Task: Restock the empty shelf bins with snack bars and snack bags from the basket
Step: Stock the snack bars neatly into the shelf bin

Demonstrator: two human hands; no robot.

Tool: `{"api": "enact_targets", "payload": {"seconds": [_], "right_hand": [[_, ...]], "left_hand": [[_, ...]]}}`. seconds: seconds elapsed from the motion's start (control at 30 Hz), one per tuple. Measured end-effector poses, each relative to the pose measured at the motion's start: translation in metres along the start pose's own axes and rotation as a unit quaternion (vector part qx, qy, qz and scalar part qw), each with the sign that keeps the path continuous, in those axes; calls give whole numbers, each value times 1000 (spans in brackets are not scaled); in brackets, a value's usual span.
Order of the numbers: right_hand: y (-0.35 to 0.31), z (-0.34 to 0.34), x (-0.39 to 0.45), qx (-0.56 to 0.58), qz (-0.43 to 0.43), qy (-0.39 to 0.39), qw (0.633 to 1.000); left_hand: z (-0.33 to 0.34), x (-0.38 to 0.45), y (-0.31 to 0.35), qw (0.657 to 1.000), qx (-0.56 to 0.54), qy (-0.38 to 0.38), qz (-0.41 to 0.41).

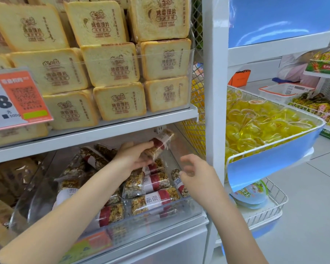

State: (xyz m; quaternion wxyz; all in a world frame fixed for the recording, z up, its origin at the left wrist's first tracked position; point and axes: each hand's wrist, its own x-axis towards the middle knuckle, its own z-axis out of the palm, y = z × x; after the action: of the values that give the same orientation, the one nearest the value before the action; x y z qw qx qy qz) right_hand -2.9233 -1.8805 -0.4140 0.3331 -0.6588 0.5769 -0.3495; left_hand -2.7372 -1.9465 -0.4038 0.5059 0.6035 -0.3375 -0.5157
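A clear plastic shelf bin [196, 207] on the lower shelf holds several wrapped nut snack bars [156, 181] with red-and-white labels. My left hand [132, 158] is inside the bin, closed around one snack bar [161, 142] that it holds tilted upward above the pile. My right hand [195, 175] hovers at the bin's right front corner, fingers spread, beside a bar [179, 182] leaning against the bin's right wall; whether it touches that bar I cannot tell. No basket of stock shows near the hands.
Stacked toast-slice packs [112, 63] fill the shelf above, with an orange price tag [17, 98] at left. A white upright [214, 92] bounds the bin on the right. Beyond it a wire bin of yellow jelly cups [259, 122], and a white basket [286, 91] farther back.
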Motion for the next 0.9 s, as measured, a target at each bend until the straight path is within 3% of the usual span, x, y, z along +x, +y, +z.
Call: {"api": "enact_targets", "payload": {"seconds": [0.1, 0.27, 0.37, 0.43, 0.5, 0.63, 0.7, 0.73, 0.83, 0.9], "right_hand": [[0, 5, 0, -28, -33, -8, 999], [2, 8, 2, -34, -38, 1, 999], [2, 7, 5, -11, -37, 10, 999], [2, 7, 8, 7, -29, 16, 999], [3, 8, 9, 9, -26, 14, 1000], [9, 9, 9, 0, -43, -26, 999], [13, 6, 10, 0, -47, -46, 998], [13, 5, 10, 1, -47, -53, 998], [14, 3, 10, 8, -48, -63, 997], [15, 2, 10, 15, -48, -66, 997]], "left_hand": [[0, -19, -8, 995, -44, -70, -57], [8, -16, 0, 991, -113, -51, -56], [26, 13, 2, 998, -49, -24, -20], [42, 27, -6, 996, 82, -15, 32], [57, 37, -19, 951, 290, -3, 106], [65, 53, -31, 786, 573, 55, 226], [56, 59, -34, 681, 694, 44, 232], [49, 63, -35, 656, 722, 20, 219], [34, 74, -35, 673, 712, -36, 197], [32, 72, -31, 666, 707, -41, 235]]}}
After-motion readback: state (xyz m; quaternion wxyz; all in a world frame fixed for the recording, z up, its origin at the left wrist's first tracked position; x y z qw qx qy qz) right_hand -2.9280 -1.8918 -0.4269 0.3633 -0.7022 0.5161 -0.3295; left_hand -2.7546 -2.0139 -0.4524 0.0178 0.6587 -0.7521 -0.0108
